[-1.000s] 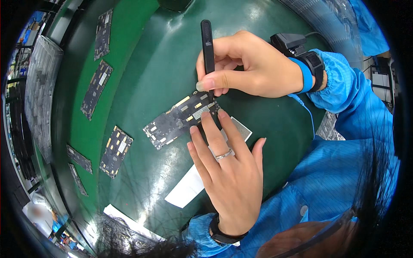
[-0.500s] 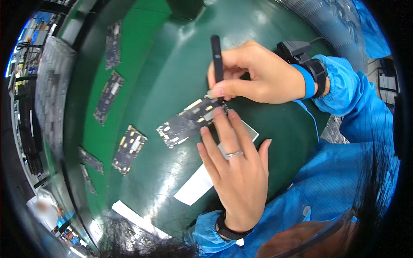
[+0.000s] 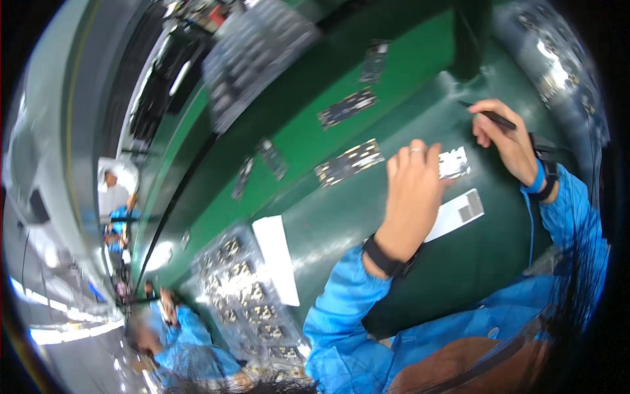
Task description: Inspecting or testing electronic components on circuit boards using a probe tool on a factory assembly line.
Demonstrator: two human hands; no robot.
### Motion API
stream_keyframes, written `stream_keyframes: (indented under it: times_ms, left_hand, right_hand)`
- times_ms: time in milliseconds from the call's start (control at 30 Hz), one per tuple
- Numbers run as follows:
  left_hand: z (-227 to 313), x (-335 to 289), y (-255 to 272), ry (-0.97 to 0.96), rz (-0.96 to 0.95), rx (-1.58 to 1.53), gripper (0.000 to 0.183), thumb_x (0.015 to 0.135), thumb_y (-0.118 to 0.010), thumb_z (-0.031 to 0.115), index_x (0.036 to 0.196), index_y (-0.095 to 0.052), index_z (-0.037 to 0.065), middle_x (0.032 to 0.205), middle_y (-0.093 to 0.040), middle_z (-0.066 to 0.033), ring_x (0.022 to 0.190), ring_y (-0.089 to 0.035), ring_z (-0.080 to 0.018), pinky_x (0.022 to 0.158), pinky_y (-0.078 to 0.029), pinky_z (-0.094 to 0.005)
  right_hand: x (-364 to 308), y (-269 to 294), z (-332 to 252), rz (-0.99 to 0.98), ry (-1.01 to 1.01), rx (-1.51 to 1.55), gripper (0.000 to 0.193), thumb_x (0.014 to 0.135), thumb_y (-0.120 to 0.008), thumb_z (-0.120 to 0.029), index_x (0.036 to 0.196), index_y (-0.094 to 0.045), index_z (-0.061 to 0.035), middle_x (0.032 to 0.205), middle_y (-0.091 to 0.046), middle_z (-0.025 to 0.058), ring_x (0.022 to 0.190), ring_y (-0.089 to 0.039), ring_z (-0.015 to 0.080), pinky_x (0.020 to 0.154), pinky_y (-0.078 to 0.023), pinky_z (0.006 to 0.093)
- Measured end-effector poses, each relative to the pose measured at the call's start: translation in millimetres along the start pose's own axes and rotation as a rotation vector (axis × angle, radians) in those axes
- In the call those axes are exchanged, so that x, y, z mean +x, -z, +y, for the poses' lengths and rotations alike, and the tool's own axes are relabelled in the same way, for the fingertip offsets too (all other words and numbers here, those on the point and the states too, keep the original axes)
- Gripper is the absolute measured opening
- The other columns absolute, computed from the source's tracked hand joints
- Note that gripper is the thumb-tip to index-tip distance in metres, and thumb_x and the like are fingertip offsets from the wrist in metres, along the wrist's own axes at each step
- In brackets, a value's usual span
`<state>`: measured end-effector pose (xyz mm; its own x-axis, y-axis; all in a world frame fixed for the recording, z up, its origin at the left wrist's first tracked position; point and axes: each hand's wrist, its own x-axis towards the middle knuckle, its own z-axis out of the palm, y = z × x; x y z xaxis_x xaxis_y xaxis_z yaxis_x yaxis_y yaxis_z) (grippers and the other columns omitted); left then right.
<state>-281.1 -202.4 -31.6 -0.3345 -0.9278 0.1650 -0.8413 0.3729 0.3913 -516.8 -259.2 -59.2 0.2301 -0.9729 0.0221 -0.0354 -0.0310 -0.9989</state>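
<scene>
My left hand [image 3: 415,197] reaches over the green table, its fingers and thumb closed on the left end of a circuit board [image 3: 455,163]. The board's exposed part shines silvery white, and the rest is hidden behind my fingers. My right hand [image 3: 510,146], to the right of and apart from the board, holds slim black tweezers [image 3: 500,120]. Their thin end points left and away from me. Below the board lies a white strip [image 3: 453,215] with a grey patch at its right end. Another dark circuit board [image 3: 350,163] rests just left of my left hand.
More dark boards, including a long board [image 3: 348,108], lie along the bright green strip. A clear tray of small boards [image 3: 246,289] and a white sheet [image 3: 275,256] are at the lower left. Clear trays [image 3: 551,59] stand far right. A co-worker [image 3: 187,335] sits lower left.
The whole view has turned and shifted. My right hand has drawn the tweezers away from the board. My left hand's fingers, flat over the board's end before, now grip it.
</scene>
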Motion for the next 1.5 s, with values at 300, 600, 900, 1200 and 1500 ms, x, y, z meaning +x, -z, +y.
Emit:
stream_keyframes:
  times_ms: [300,600,900,1200,1500]
  left_hand:
    - [-92,57,69,0.158,0.304,-0.313,0.027,0.082,-0.084,0.009,0.100,-0.070,-0.006,0.088,-0.073,-0.0238,0.079,-0.073,-0.0325,0.073,-0.056,-0.0414]
    - [-276,50,107,0.454,0.314,0.273,0.070,0.084,-0.084,0.038,0.135,-0.062,-0.005,0.133,-0.066,-0.0311,0.129,-0.060,-0.0483,0.106,-0.051,-0.0521]
    - [-268,-24,94,0.944,0.377,0.072,0.087,0.069,-0.098,0.023,0.132,-0.048,-0.010,0.129,-0.060,-0.0421,0.111,-0.068,-0.0532,0.097,-0.059,-0.0512]
    - [-213,-44,121,0.754,0.455,-0.157,0.020,0.085,-0.083,0.021,0.101,-0.082,0.010,0.107,-0.078,-0.0174,0.100,-0.074,-0.0401,0.090,-0.059,-0.0485]
    - [-185,-126,133,0.690,0.044,-0.297,0.021,0.085,-0.086,0.021,0.099,-0.082,0.005,0.090,-0.079,-0.0133,0.081,-0.073,-0.0237,0.075,-0.055,-0.0387]
  right_hand:
    - [2,6,11,-0.049,0.054,-0.057,0.024,0.110,-0.056,-0.015,0.131,-0.061,-0.0038,0.094,-0.067,0.0059,0.078,-0.060,0.0092,0.073,-0.049,0.0240]
    - [27,-32,-25,-0.207,0.157,-0.141,0.023,0.111,-0.053,-0.012,0.130,-0.062,-0.0031,0.092,-0.071,0.0089,0.079,-0.066,0.0123,0.072,-0.053,0.0261]
    - [215,-108,9,-0.326,0.707,-0.913,0.031,0.100,-0.070,-0.014,0.129,-0.061,-0.0115,0.125,-0.070,0.0072,0.122,-0.063,0.0328,0.109,-0.044,0.0469]
    - [240,-92,-9,-0.427,0.338,-0.904,0.046,0.079,-0.092,-0.023,0.113,-0.065,-0.0053,0.089,-0.063,0.0076,0.082,-0.061,0.0241,0.078,-0.050,0.0341]
    - [198,-170,-59,-0.439,0.419,-0.658,0.025,0.096,-0.077,-0.015,0.112,-0.065,-0.0006,0.096,-0.071,0.0089,0.089,-0.066,0.0157,0.084,-0.053,0.0326]
